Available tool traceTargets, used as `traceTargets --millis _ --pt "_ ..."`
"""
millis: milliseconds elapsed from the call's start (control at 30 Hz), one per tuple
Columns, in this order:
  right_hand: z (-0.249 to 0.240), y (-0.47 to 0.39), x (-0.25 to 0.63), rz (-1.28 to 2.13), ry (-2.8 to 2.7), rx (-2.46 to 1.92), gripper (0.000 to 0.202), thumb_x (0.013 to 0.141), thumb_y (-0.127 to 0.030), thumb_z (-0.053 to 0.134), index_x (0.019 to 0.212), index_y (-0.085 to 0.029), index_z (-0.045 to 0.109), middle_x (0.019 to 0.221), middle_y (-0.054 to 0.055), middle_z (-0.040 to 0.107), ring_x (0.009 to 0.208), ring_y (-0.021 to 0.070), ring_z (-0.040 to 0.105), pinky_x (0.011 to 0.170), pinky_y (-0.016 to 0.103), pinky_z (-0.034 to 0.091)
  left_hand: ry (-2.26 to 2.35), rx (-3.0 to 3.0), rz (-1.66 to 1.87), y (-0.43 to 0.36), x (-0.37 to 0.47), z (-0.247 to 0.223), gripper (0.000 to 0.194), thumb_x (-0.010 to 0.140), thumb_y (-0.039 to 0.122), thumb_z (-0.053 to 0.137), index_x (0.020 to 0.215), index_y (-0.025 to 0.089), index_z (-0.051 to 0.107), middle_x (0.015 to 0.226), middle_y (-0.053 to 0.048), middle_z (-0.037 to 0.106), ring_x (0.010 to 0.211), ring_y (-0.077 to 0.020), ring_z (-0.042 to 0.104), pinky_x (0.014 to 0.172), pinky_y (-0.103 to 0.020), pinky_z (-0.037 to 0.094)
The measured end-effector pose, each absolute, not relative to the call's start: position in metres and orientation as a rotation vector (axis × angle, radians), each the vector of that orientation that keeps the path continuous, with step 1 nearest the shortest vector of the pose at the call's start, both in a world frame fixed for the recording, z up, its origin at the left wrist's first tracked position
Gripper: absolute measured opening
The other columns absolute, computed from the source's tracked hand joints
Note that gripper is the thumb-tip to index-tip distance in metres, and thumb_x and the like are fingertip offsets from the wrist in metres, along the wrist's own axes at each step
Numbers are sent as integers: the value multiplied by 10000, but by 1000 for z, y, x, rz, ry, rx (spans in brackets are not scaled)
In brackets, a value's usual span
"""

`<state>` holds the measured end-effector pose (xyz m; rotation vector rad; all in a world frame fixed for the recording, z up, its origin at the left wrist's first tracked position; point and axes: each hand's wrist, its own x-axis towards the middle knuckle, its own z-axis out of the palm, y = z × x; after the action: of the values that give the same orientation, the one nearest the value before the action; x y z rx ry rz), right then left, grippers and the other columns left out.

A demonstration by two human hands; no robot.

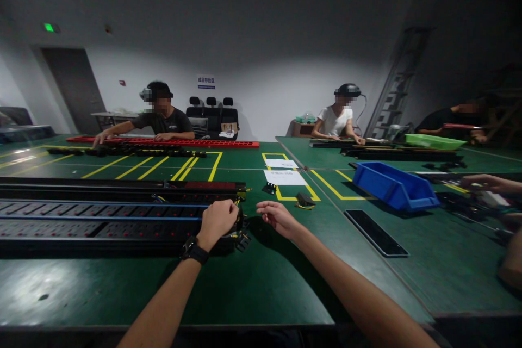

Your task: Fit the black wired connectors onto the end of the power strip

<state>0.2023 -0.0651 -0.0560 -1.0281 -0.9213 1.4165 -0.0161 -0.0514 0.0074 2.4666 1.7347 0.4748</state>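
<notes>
My left hand [219, 222], with a black watch [194, 251] on its wrist, rests at the right end of the long black power strips [101, 220]. Its fingers are curled closed, and what they grip is hidden. Yellow wires and a small black connector piece [243, 242] stick out beside it. To the right, my right hand [279, 219] hovers above the green table [261, 288], fingers loosely bent and a little apart, nothing visible in them. Beyond the hands lie a small black block [270, 188] and a dark part with yellow wire [304, 200].
A blue bin [395, 187] and a black phone [375, 232] lie to the right. White paper sheets [285, 178] lie ahead, on yellow-taped outlines. A red rail [163, 143] spans the far left. Several co-workers sit around the table; one person's hand [489, 184] reaches in at right.
</notes>
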Motion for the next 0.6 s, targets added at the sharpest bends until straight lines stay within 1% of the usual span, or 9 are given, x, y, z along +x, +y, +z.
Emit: traceTargets --millis 200,467,533,600 --pt "-58 -64 203 1388 -945 -1035 224 638 -150 774 859 -181 751 777 14 735 538 76 554 496 186 438 1747 2474 449 -52 -16 9 306 963 332 453 849 216 712 904 -87 757 857 -233 715 690 -272 448" --pt "-59 -64 200 1370 -1003 -1051 217 677 -172 756 893 -178 739 788 11 732 549 76 552 522 187 438 1746 2465 445 -51 -16 7 314 952 343 439 861 240 722 922 -89 761 864 -245 709 739 -302 472" --pt "-57 -63 204 1291 -1105 -1147 196 716 -183 720 911 -184 732 822 22 737 563 91 567 540 203 445 1742 2467 441 -51 -16 8 315 950 344 437 855 235 716 917 -90 760 856 -243 708 726 -296 467" --pt "-53 -63 215 1033 -1296 -1365 160 769 -187 670 917 -195 731 864 42 744 628 129 610 591 232 465 1733 2474 451 -52 -16 8 314 951 349 435 845 231 707 910 -85 758 849 -240 708 707 -287 458"
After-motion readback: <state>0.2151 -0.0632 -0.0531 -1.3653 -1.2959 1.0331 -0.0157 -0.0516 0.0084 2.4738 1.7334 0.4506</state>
